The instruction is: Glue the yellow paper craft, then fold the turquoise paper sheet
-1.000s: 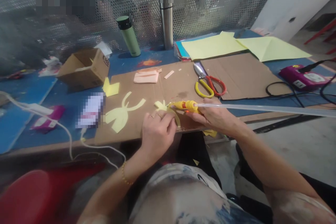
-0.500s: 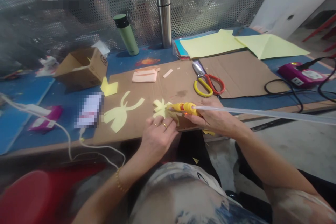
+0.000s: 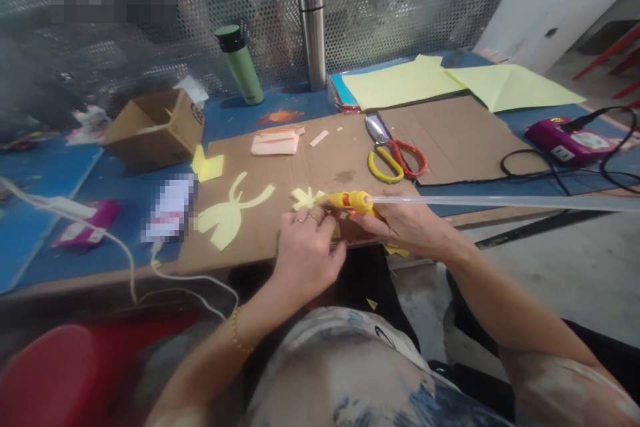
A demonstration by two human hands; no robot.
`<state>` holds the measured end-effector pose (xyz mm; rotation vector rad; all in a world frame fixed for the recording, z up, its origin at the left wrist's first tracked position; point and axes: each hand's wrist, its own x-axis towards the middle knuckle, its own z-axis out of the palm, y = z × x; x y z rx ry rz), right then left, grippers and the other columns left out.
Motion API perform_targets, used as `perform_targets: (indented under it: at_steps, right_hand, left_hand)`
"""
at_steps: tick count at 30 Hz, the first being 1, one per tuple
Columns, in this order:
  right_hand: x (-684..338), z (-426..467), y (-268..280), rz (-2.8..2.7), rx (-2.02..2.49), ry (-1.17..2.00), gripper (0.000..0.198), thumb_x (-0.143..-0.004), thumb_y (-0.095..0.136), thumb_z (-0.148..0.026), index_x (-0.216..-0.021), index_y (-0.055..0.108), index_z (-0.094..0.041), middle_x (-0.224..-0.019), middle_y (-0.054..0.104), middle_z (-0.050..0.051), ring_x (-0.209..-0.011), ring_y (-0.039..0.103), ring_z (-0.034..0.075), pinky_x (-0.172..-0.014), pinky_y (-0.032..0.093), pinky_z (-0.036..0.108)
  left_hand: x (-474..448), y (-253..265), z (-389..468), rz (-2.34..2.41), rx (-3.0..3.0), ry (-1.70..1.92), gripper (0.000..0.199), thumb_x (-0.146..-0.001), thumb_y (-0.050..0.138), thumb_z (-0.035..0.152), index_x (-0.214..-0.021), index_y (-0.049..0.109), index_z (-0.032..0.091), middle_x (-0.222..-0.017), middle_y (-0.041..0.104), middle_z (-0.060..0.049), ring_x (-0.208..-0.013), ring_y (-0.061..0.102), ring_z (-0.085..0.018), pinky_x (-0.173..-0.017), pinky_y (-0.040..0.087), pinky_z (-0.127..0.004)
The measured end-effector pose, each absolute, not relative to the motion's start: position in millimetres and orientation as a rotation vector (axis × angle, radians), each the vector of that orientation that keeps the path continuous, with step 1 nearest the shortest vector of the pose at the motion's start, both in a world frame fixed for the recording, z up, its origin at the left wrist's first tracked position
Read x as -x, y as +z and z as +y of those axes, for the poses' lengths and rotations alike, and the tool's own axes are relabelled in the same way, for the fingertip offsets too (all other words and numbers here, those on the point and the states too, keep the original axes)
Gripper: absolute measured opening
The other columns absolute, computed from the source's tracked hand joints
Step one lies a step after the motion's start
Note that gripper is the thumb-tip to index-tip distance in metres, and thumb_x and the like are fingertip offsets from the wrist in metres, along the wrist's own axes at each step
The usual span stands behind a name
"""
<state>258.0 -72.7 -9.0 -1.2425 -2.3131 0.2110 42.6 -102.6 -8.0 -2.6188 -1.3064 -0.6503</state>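
Observation:
My right hand is closed round a yellow hot glue gun, with a long clear glue stick running out of its back to the right. The gun's nozzle points left, at a pale yellow paper cutout with several narrow strips. Bent over the near side of that cutout, my left hand presses it to the cardboard and covers part of it. Left of my hand lies another yellow paper cutout, with a wide split body and two curved strips.
Scissors with red and yellow handles lie beyond the gun. Pink paper, a folded yellow scrap, a box, a green bottle and a steel flask stand or lie around. Cables trail from purple power blocks.
My left hand has shifted slightly right and up, covering more of the cutout, its thumb now more visible. The glue stick's far end has tilted up a little; the gun stays at the cutout.

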Motion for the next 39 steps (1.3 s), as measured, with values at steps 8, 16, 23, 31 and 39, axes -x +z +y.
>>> perform_targets:
  at_steps: [8, 16, 23, 31, 39]
  right_hand:
    - [-279, -90, 1, -2.21, 1.24, 0.278, 0.07, -0.106, 0.026, -0.066, -0.065, 0.06, -0.021, -0.056, 0.054, 0.002, -0.051, 0.043, 0.014, -0.053, 0.031, 0.029]
    - [-292, -104, 4, -2.26, 1.397, 0.363, 0.079, -0.101, 0.02, -0.078, -0.057, 0.056, -0.023, -0.045, 0.042, 0.0, -0.042, 0.036, 0.013, -0.045, 0.027, 0.029]
    - [-286, -100, 1, -2.234, 1.37, 0.464, 0.075, -0.101, 0.023, -0.078, -0.058, 0.051, -0.023, -0.046, 0.041, -0.002, -0.041, 0.037, 0.012, -0.045, 0.027, 0.029]
    - [-279, -94, -6, -2.225, 1.346, 0.461, 0.067, -0.104, 0.031, -0.068, -0.062, 0.055, -0.022, -0.05, 0.049, 0.0, -0.045, 0.044, 0.013, -0.047, 0.029, 0.028]
    - [-270, -88, -4, -2.234, 1.359, 0.518, 0.077, -0.1, 0.023, -0.079, -0.062, 0.056, -0.02, -0.054, 0.054, 0.002, -0.047, 0.045, 0.013, -0.047, 0.029, 0.026]
  left_hand:
    - [-28, -17, -111, -1.252, 2.551, -0.774, 0.013, -0.099, 0.059, 0.026, -0.102, 0.065, 0.014, -0.097, 0.07, -0.011, -0.094, 0.062, -0.027, -0.082, 0.042, -0.04]
    - [-24, -19, -109, -1.236, 2.541, -0.756, 0.018, -0.1, 0.06, 0.03, -0.105, 0.069, 0.016, -0.095, 0.07, -0.01, -0.093, 0.059, -0.027, -0.078, 0.039, -0.04]
    - [-23, -19, -109, -1.215, 2.505, -0.813, 0.021, -0.101, 0.059, 0.026, -0.118, 0.064, 0.015, -0.095, 0.071, -0.009, -0.089, 0.06, -0.025, -0.077, 0.041, -0.039]
    - [-20, -19, -96, -1.368, 2.482, -1.047, 0.023, -0.098, 0.061, 0.023, -0.119, 0.054, 0.018, -0.084, 0.071, -0.003, -0.075, 0.062, -0.02, -0.073, 0.045, -0.033]
    - [-22, -15, -83, -1.32, 2.506, -1.15, 0.012, -0.102, 0.058, 0.025, -0.099, 0.068, 0.019, -0.08, 0.076, -0.001, -0.07, 0.067, -0.015, -0.075, 0.046, -0.033]
